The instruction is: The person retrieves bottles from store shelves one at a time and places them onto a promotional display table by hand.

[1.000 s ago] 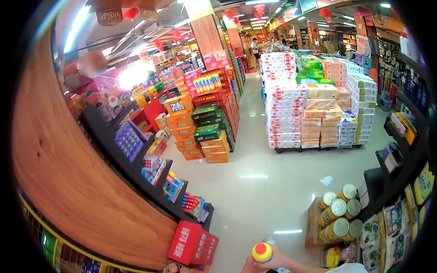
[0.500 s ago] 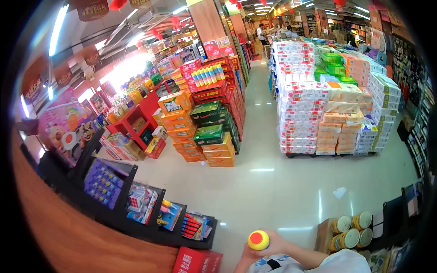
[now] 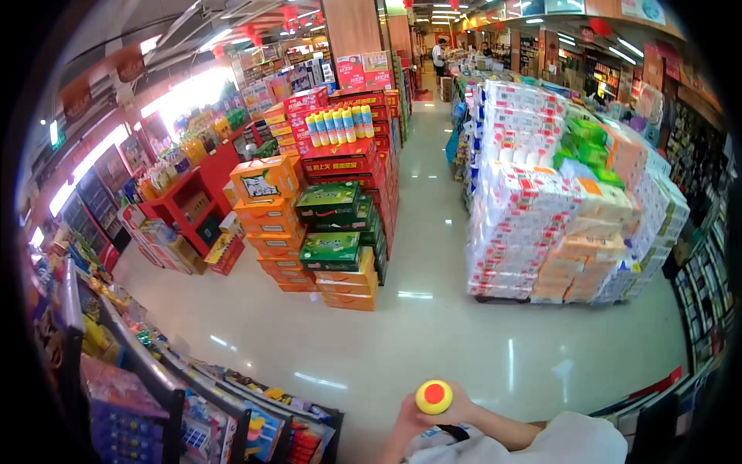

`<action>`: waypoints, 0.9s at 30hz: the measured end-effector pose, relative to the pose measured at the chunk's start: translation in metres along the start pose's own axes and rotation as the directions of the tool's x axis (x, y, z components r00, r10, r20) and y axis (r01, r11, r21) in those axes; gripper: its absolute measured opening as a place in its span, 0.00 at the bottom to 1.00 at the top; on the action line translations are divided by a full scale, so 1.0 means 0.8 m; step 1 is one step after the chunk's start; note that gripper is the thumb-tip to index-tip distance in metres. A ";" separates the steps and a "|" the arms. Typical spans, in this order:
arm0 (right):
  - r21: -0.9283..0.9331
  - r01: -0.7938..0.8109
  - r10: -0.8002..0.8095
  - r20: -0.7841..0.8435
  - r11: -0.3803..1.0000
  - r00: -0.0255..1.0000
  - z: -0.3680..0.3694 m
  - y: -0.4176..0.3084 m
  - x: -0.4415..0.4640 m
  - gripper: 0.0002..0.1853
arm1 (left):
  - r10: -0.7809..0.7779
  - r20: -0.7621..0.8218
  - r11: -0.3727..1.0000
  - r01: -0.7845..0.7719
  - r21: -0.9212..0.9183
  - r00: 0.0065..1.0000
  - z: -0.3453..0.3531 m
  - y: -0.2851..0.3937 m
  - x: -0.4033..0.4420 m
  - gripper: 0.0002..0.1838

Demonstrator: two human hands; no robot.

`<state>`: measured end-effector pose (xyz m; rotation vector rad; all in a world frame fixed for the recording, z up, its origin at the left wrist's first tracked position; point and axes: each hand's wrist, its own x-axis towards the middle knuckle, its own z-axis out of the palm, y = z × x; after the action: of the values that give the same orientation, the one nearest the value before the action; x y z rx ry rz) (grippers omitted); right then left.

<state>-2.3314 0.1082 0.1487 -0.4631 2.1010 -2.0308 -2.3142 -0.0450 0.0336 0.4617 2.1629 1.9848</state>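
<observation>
Low in the picture, close to my body, I hold a bottle or can seen from above, with a round yellow cap (image 3: 434,397) that has a red disc on top. My right hand (image 3: 461,404) is closed around its right side. My left hand (image 3: 406,422) is closed against its left side, just below the cap. The body of the container is hidden under the cap and behind my hands.
Stacked orange cartons (image 3: 267,209) and green boxes (image 3: 330,251) stand ahead left, topped farther back by yellow-capped bottles (image 3: 338,126). Packs of tissue (image 3: 518,224) are piled ahead right. A shelf of toys (image 3: 263,429) curves along the lower left. A person (image 3: 439,58) stands far down the aisle.
My view has shifted forward; the carton stacks and tissue pile look nearer. The wooden counter, red box and tins have left view. Both hands still hold the yellow-capped container.
</observation>
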 end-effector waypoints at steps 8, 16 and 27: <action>-0.075 0.136 -0.136 0.010 0.988 0.991 -0.068 0.007 0.199 0.23 | 0.093 -0.146 0.993 -0.103 -0.064 0.985 -0.066 0.035 0.198 0.21; -0.006 0.054 -0.054 -0.054 0.999 0.997 -0.201 0.049 0.348 0.22 | -0.030 -0.101 0.998 0.035 0.047 0.994 -0.067 0.014 0.408 0.20; 0.080 0.057 -0.050 -0.088 0.995 0.995 -0.367 0.073 0.562 0.28 | -0.093 0.079 0.986 0.081 0.148 0.992 -0.083 0.003 0.683 0.29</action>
<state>-2.8579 0.2293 0.1423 -0.4307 2.0632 -2.1956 -2.8483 0.0774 0.0878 0.4558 2.2419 1.7391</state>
